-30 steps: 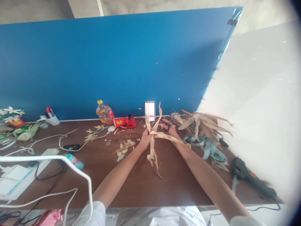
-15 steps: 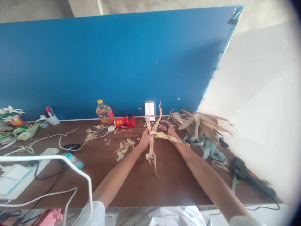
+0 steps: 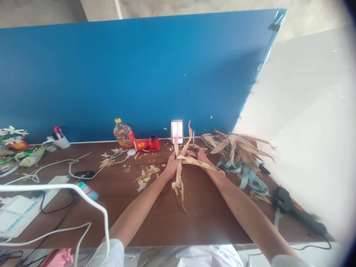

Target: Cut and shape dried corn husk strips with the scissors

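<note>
Over the middle of the brown table, my left hand [image 3: 172, 163] is closed around a bunch of dry corn husk strips [image 3: 180, 172]. The strips splay out from the grip: some point up, one runs right across my right forearm, and a knotted one hangs down. Close beside it, my right hand [image 3: 198, 152] grips a pair of scissors [image 3: 194, 138] by the handles, with the blades pointing up and away. The two hands nearly meet behind the husk, which partly hides the fingers of my right hand.
Dry husks [image 3: 236, 146] and pale blue strips [image 3: 253, 180] lie heaped at right, near a black glue gun [image 3: 294, 211]. Husk scraps [image 3: 147, 174] lie left of my hands. Behind are a bottle [image 3: 122, 133] and a red cup [image 3: 142, 144]. A white power strip [image 3: 25, 207] with cables stands left.
My right hand has shifted slightly left, nearer my left hand. The scissors have turned more upright. The husk strips stay in my left hand almost unmoved.
</note>
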Demonstrator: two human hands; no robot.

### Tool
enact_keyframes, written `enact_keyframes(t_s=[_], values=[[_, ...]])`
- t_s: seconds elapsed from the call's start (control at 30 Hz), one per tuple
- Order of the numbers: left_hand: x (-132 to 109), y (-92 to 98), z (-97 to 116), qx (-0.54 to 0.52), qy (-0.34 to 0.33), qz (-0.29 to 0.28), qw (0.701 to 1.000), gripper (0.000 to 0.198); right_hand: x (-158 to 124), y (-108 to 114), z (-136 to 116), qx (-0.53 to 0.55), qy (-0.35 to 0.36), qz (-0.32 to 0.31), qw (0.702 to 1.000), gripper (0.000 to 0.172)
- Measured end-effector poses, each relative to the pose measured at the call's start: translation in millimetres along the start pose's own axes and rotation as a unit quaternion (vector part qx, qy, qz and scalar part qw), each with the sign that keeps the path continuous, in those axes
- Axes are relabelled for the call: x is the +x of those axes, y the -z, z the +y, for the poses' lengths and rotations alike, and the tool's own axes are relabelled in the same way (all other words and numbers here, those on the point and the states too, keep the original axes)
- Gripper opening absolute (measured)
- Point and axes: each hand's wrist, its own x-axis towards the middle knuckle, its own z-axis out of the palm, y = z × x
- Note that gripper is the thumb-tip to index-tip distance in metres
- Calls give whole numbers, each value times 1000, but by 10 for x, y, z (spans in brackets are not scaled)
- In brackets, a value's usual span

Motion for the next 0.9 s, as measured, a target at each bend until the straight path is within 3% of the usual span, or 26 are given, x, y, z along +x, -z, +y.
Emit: enact_keyframes(t_s=[0.1,0.27,0.5,0.77,0.9], values=[[-3,-5,6,-8,12,0,1000,25,-5,-35,-21,-2,-6,-26,1000,50],[-10,-9,26,-38,17,-7,999,26,26,-70,-16,23,29,-2,999,52],[-7,-4,16,-32,24,6,999,25,29,-117,14,34,10,2,999,51],[76,39,-79,-12,35,22,999,30,-51,-218,-159,-5,19,10,1000,42],[90,28,-68,-22,40,36,998,31,-76,-249,-232,6,47,8,999,46]])
